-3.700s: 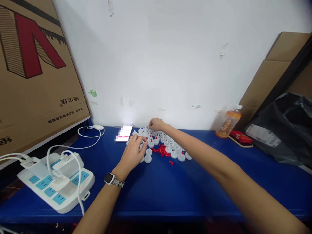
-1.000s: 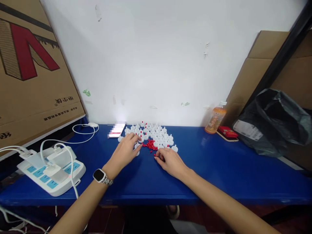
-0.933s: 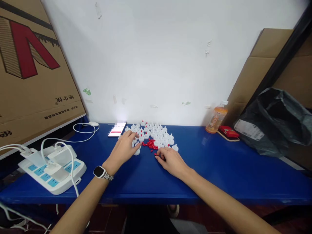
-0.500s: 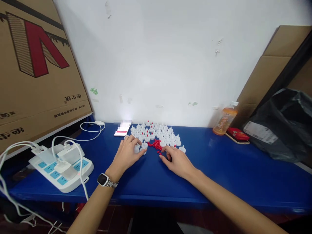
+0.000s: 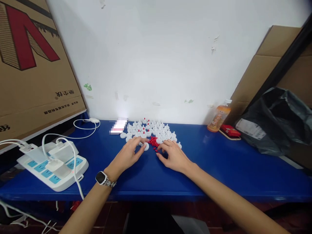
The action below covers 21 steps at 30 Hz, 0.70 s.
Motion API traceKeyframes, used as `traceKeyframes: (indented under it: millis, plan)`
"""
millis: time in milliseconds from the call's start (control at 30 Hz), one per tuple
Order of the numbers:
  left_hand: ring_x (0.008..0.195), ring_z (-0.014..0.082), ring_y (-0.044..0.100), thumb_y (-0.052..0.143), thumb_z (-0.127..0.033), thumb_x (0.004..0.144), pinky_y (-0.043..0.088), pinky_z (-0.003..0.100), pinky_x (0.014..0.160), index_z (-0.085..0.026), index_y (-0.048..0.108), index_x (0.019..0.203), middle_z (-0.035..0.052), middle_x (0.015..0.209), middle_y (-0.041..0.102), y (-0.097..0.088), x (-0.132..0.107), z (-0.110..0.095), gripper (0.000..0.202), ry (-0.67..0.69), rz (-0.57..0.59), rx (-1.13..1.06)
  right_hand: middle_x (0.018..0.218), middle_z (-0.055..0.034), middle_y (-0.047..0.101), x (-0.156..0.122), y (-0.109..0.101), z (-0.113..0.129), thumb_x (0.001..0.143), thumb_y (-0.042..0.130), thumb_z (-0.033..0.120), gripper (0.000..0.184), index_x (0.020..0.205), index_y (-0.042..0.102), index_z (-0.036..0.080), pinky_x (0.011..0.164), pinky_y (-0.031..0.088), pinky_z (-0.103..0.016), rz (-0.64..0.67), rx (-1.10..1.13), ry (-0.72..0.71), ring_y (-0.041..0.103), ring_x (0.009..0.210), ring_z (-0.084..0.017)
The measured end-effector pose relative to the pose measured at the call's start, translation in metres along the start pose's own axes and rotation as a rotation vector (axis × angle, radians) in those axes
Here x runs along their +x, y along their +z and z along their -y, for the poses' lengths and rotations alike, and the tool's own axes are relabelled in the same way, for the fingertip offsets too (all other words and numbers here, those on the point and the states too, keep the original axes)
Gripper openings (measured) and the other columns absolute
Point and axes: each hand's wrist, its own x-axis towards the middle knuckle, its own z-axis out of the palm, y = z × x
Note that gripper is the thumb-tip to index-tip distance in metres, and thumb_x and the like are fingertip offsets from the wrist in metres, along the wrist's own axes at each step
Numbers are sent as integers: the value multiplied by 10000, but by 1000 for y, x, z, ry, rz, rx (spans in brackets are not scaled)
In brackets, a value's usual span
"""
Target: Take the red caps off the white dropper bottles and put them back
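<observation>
Several small white round caps (image 5: 156, 129), some with red tips, are clustered on the blue table (image 5: 219, 169) near the wall. A heap of tiny red pieces (image 5: 153, 141) lies at the cluster's near edge. My left hand (image 5: 128, 154), with a watch on its wrist, rests on the table and pinches one white cap (image 5: 145, 146) between thumb and forefinger. My right hand (image 5: 172, 155) lies just right of it. Its bent fingertips are drawn together at the edge of the red heap, and what they pinch is too small to make out.
A phone (image 5: 117, 126) lies left of the caps. A white power strip (image 5: 52, 164) with plugs and cables sits at the near left. An orange bottle (image 5: 218, 116), a red box (image 5: 230, 131) and a black bag (image 5: 275, 123) stand right. Cardboard leans at both sides.
My right hand came back from the far side of the cluster to the red heap at its near edge. My left hand has closed on a cap beside the heap.
</observation>
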Motion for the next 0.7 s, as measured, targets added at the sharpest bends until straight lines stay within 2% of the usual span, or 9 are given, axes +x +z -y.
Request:
traceKeyframes:
  millis: [133, 233, 300, 367, 433, 533, 633, 700]
  plan:
    - [935, 195, 639, 390, -402, 1013, 500, 329, 868, -229, 580, 1088, 54, 1082, 681, 8, 0, -4, 267, -33, 70, -83, 905, -48, 624, -4, 1, 0, 935, 588, 264, 89, 959, 656, 211, 866, 385, -373, 41, 3, -15, 555, 928, -208]
    - [935, 187, 624, 369, -391, 1022, 488, 326, 884, -221, 576, 1072, 50, 1035, 666, 15, 1, -2, 273, -13, 83, -121, 911, -49, 630, -5, 3, -2, 944, 577, 239, 87, 933, 656, 206, 881, 397, -374, 40, 32, -24, 558, 931, -203]
    - [981, 188, 611, 333, -376, 1033, 473, 334, 925, -222, 581, 1084, 53, 1049, 650, 18, 3, -1, 296, -3, 82, -141, 931, -54, 646, -3, 2, -1, 932, 593, 244, 82, 908, 658, 201, 883, 411, -371, -7, 102, -18, 565, 943, -205]
    - [1044, 192, 595, 289, -369, 1043, 455, 343, 969, -229, 585, 1125, 58, 1088, 636, 20, 3, -2, 338, -4, 71, -160, 915, -50, 670, -1, 1, 1, 935, 586, 274, 112, 894, 660, 201, 847, 438, -349, -88, 253, 49, 587, 909, -194]
    - [1073, 193, 584, 254, -379, 1048, 444, 351, 993, -241, 577, 1173, 58, 1114, 629, 21, 2, -3, 373, -25, 61, -174, 857, -36, 695, 4, 0, 4, 934, 584, 338, 163, 892, 662, 201, 746, 459, -311, -150, 465, 157, 609, 805, -171]
    - [980, 187, 598, 235, -417, 1048, 473, 351, 927, -242, 554, 1181, 47, 1058, 636, 22, -1, -3, 388, -73, 86, -181, 792, -29, 711, 12, 4, 9, 879, 646, 435, 251, 886, 667, 185, 648, 457, -282, -158, 782, 232, 617, 695, -152]
    - [911, 188, 613, 367, -474, 1012, 501, 342, 832, -236, 498, 1199, 49, 1077, 633, 24, -3, -1, 330, -110, 136, -166, 785, -36, 712, 19, 12, 13, 821, 704, 476, 305, 862, 679, 174, 694, 491, -295, -117, 1021, 216, 642, 724, -160]
    - [969, 199, 617, 484, -472, 968, 503, 344, 843, -238, 453, 1232, 63, 1166, 614, 25, -4, 1, 354, -89, 150, -162, 795, -34, 712, 22, 18, 15, 807, 717, 477, 306, 851, 688, 176, 710, 501, -301, -82, 1085, 215, 647, 733, -161]
